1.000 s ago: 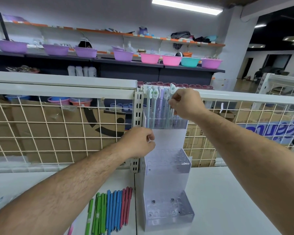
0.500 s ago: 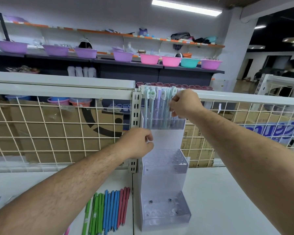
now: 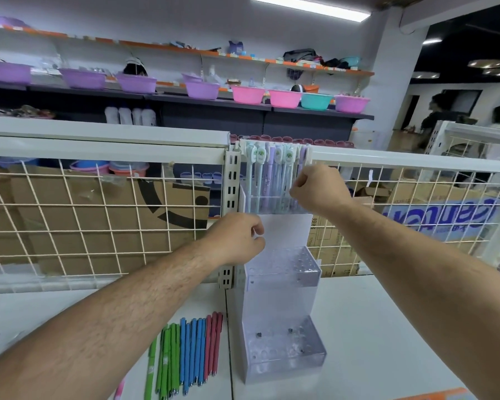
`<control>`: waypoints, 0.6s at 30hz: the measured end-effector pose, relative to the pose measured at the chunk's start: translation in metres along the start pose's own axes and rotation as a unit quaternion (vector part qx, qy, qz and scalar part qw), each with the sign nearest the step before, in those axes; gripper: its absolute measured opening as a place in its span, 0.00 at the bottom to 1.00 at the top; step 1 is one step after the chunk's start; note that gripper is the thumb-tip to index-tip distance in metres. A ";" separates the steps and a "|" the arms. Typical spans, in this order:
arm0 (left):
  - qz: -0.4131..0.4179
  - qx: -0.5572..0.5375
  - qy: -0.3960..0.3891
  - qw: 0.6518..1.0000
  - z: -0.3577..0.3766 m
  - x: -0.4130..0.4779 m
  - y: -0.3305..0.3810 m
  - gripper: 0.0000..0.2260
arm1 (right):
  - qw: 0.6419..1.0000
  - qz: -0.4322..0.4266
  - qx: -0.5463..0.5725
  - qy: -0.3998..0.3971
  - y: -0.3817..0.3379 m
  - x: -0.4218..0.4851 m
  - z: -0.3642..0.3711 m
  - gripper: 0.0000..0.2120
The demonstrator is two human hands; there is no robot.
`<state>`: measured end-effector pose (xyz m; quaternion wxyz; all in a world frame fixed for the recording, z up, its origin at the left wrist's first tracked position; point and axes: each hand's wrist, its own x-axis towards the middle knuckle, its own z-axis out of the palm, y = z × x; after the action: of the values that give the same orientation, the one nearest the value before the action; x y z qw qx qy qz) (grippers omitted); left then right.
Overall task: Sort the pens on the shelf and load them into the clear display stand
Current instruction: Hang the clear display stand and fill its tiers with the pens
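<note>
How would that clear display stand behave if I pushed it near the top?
Probably tippy: the clear display stand is tall and narrow, and only its top tier holds pens, so weight likely sits high. It looks like thin rigid plastic, so likely light and stiff. The left hand pinching its edge seems to steady it.

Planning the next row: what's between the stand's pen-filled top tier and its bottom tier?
The empty middle tier, as the head view shows.
</note>
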<state>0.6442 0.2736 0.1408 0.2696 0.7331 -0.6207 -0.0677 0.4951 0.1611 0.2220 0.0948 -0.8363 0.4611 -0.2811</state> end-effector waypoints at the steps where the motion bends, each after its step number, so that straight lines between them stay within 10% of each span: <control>1: 0.005 0.002 -0.001 1.000 0.001 0.000 0.000 0.13 | 1.000 0.000 -0.004 -0.004 0.002 -0.006 0.000 0.09; 18: 0.015 -0.020 -0.032 0.999 -0.007 -0.063 -0.022 0.09 | 0.993 -0.002 -0.028 -0.117 -0.016 -0.103 0.025 0.16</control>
<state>0.6528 0.3372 0.1210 0.2650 0.7154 -0.6388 -0.0996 0.4776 0.2520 0.1684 0.1243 -0.8667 0.4528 -0.1684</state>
